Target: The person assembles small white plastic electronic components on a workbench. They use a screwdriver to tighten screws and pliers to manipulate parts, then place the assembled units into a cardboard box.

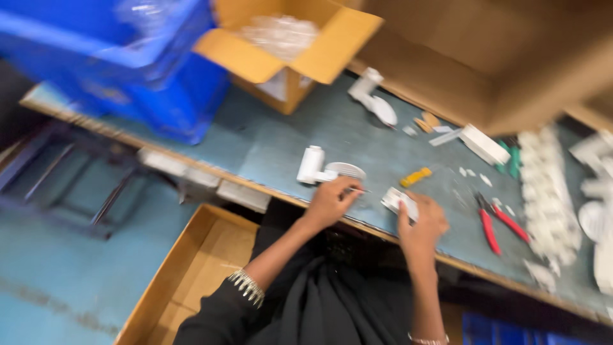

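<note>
My left hand (329,203) rests at the near edge of the table (274,150), fingers curled around a thin, pin-like piece (359,190) whose tip pokes out toward my right; the blur keeps me from telling what it is. My right hand (421,223) is closed on a small white plastic part (399,201), thumb on top, held just above the table edge and close beside the left hand. Just beyond my left hand lies a white cylinder-shaped part with a round ribbed disc (329,170). Past my right hand sits a small yellow piece (416,177), and further to its right lie red-handled pliers (498,223), then a heap of white plastic parts (548,198). Far beyond both hands stands an open cardboard box (287,51), with a blue crate (128,57) off to the left of it. Below my left arm, on the floor, is another cardboard box (191,275).
</note>
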